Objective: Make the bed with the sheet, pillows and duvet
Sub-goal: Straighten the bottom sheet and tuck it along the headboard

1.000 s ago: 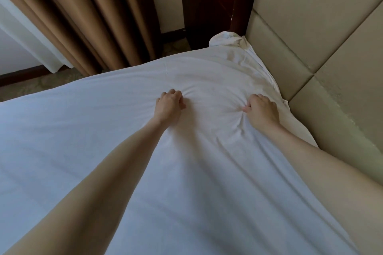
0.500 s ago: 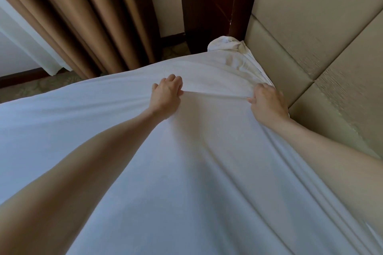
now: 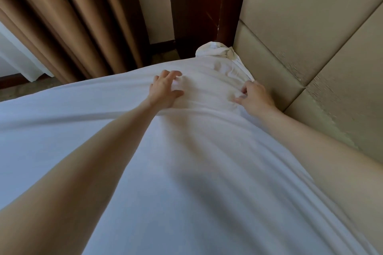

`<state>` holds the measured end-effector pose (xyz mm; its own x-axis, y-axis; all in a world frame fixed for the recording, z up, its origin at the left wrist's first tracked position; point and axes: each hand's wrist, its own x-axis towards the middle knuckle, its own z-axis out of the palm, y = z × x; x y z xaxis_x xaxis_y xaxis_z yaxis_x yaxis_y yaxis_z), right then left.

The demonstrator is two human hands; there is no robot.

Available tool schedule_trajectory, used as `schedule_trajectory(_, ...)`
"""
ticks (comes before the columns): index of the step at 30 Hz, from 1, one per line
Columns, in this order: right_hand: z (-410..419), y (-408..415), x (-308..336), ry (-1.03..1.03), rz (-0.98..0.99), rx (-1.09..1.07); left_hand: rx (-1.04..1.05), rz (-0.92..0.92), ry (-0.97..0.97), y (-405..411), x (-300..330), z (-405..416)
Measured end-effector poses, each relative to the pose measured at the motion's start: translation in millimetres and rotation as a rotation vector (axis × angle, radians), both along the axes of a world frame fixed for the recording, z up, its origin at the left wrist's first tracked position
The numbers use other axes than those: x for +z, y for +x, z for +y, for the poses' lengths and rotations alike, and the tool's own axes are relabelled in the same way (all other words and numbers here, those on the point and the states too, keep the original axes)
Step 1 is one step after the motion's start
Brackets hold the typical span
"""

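Observation:
A white sheet [image 3: 186,172] covers the bed and fills most of the head view. Its far corner [image 3: 213,50] is bunched in a lump against the headboard. My left hand [image 3: 165,89] lies on the sheet near that corner with its fingers spread, pressing on the cloth. A little to the right, my right hand [image 3: 255,95] sits at the sheet's edge beside the headboard, fingers curled on a fold of the sheet. Wrinkles run between the two hands. No pillows or duvet are in view.
A padded beige headboard [image 3: 310,27] stands along the right side. Dark wooden panelling [image 3: 196,6] rises behind the bed's corner. Brown curtains [image 3: 72,16] hang at the left, with carpet floor [image 3: 24,89] beyond the bed's far edge.
Both hands have moved further up the bed toward the bunched corner, drawing the sheet with them. My left hand has opened from a fist gripping the sheet to spread fingers.

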<state>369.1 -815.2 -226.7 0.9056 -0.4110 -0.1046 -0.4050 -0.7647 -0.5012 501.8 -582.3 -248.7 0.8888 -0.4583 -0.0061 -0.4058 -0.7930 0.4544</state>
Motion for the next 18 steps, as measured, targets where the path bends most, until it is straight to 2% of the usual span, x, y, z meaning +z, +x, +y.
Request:
schedule_trajectory(8,-10,12,-10,-0.081,-0.056,-0.004,-0.101,0.081,-0.090,20,11,-14)
schedule_trajectory(12,-14,21,-1,0.025,0.029,0.067,-0.077,-0.046,-0.185,25,32,-22)
schedule_trajectory(15,-14,24,3,-0.111,0.079,0.104,-0.019,-0.153,-0.172,21,30,-27)
schedule_trajectory(18,-16,24,1,-0.296,0.002,0.067,0.015,-0.097,-0.068,21,13,-29)
